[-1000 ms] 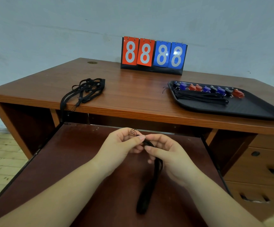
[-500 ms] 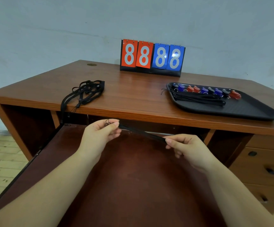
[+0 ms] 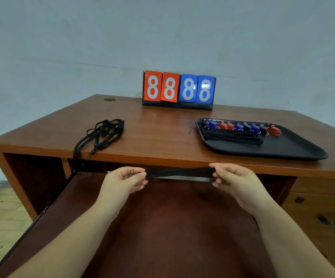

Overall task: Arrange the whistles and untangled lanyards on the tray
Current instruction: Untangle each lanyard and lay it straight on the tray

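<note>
A: Entry. Both hands are up in front of the worktop's near edge, above the pulled-out shelf below it. Left hand pinches one end of a black lanyard; a thin loop of cord shows above its fingertips. Right hand pinches the other end. Both grips are closed on the strap, which runs nearly level and looks taut between them.

B: Knots in it?

A: None visible. It reads as a single flat doubled strap, so I judge this one untangled and ready to place.

B: Tray status?

A: The black tray sits toward the worktop's right edge. A row of whistles, blue, red and grey, lines its far rim. Just in front of them lies a bundle of straightened lanyards, laid lengthwise. One thin cord end strays over the tray's left rim. The near half of the tray is bare.

B: What is left?

A: A tangled pile of lanyards lies near the worktop's left front corner, one strand hanging over the near edge. I cannot count the strands. My estimate: whistles are done, lanyards partly done. Remaining steps are to lay the held lanyard beside the bundle, then work through the pile.

B: Anything else on the worktop?

A: A flip scoreboard at the far edge, all four cards showing 8. It is not involved.
</note>
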Action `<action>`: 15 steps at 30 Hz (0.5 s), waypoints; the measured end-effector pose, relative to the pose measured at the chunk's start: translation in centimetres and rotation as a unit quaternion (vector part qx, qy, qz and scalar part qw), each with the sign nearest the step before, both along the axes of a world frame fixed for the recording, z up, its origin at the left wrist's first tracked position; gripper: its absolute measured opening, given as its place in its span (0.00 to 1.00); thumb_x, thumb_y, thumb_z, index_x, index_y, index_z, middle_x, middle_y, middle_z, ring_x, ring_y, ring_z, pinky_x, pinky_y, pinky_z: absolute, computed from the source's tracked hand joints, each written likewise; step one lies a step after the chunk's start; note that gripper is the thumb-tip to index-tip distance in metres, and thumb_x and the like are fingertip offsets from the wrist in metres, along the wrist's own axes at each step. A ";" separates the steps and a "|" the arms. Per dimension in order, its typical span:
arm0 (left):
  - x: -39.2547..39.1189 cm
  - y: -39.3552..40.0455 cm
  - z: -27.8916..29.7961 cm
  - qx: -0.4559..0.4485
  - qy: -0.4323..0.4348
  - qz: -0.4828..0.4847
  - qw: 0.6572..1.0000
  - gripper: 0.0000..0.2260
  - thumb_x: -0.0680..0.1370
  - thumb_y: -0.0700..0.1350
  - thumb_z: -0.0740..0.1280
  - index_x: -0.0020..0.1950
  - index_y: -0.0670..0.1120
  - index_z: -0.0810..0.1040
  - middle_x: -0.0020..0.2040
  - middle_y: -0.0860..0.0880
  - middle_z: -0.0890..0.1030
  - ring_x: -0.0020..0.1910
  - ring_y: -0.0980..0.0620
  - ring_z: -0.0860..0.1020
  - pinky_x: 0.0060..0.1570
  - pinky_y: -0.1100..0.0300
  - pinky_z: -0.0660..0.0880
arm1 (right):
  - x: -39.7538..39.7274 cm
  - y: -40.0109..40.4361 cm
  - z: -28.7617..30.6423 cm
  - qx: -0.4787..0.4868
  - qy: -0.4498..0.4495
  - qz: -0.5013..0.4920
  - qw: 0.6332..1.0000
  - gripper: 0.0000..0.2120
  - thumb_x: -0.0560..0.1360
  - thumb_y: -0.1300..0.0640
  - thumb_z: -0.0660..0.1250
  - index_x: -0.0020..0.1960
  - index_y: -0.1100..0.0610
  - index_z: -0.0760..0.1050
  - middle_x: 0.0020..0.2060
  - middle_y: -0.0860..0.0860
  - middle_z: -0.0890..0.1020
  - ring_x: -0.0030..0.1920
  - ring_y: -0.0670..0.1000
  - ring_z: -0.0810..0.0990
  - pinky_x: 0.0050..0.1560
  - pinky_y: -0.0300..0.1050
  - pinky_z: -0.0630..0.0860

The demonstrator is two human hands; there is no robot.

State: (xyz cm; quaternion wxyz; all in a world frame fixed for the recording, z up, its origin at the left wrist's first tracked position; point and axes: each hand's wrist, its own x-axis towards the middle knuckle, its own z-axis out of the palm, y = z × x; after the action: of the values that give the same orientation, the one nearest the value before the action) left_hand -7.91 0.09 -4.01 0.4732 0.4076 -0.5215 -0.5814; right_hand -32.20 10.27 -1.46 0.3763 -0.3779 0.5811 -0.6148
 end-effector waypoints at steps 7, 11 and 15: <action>-3.5 -0.8 4.4 -0.040 -0.036 -0.023 0.998 0.03 0.73 0.34 0.70 0.44 0.41 0.81 0.37 0.43 0.84 0.34 0.55 0.83 0.33 0.70 0.77 | -3.8 0.7 6.1 -0.015 0.103 -0.050 0.993 0.04 0.72 0.64 0.69 0.46 0.59 0.81 0.37 0.55 0.84 0.33 0.46 0.82 0.39 0.36 0.81; -7.0 -2.1 7.4 -0.079 -0.048 -0.053 0.994 0.03 0.73 0.36 0.71 0.45 0.41 0.82 0.38 0.44 0.84 0.35 0.55 0.83 0.35 0.69 0.78 | -7.6 1.1 8.6 0.004 0.181 -0.068 0.981 0.04 0.72 0.63 0.70 0.46 0.58 0.81 0.38 0.54 0.84 0.33 0.45 0.83 0.34 0.30 0.78; -10.8 -3.5 8.4 -0.104 -0.075 -0.063 0.990 0.03 0.73 0.37 0.71 0.45 0.41 0.82 0.38 0.43 0.83 0.36 0.55 0.82 0.37 0.68 0.78 | -11.7 1.0 9.0 0.049 0.269 -0.065 0.960 0.07 0.73 0.62 0.68 0.48 0.53 0.80 0.41 0.50 0.85 0.37 0.42 0.84 0.36 0.29 0.77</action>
State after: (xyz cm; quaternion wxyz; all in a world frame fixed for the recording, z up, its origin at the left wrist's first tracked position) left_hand -18.71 -3.41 4.42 0.4354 0.3651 -0.6376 -0.5202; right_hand -43.90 11.25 7.56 0.1839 -0.4719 0.7132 -0.4846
